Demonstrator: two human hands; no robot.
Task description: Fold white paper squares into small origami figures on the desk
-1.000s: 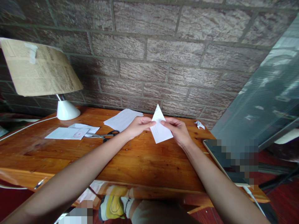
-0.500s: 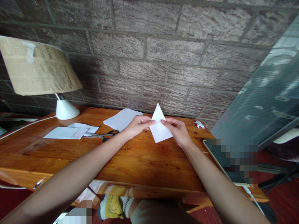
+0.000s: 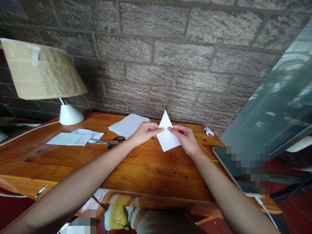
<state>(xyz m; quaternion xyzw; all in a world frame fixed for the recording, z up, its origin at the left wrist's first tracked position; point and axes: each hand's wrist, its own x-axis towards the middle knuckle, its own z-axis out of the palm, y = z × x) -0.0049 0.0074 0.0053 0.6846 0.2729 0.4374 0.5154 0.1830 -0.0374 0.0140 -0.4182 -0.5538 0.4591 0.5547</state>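
A folded sheet of white paper (image 3: 168, 140), kite-shaped with a pointed top, is held up over the wooden table. My left hand (image 3: 148, 131) pinches its left edge, thumb on the front face and fingers behind. On the opposite edge, my right hand (image 3: 184, 137) grips it the same way. Both thumbs lie close together near the middle of the paper, and the fingers behind it are partly hidden. Faint print shows on the paper's surface.
Left of my hands lie a stack of paper (image 3: 128, 125), scissors (image 3: 114, 141) and cut papers (image 3: 65, 139). A lamp (image 3: 70, 114) stands at the back left. On the right are a small folded paper piece (image 3: 208, 131) and a tablet (image 3: 234, 169) with a cable. A brick wall (image 3: 151, 78) borders the table.
The view has shifted very slightly. My left thumb has slid a little inward, nearer the right thumb on the folded paper; the grip otherwise looks the same.
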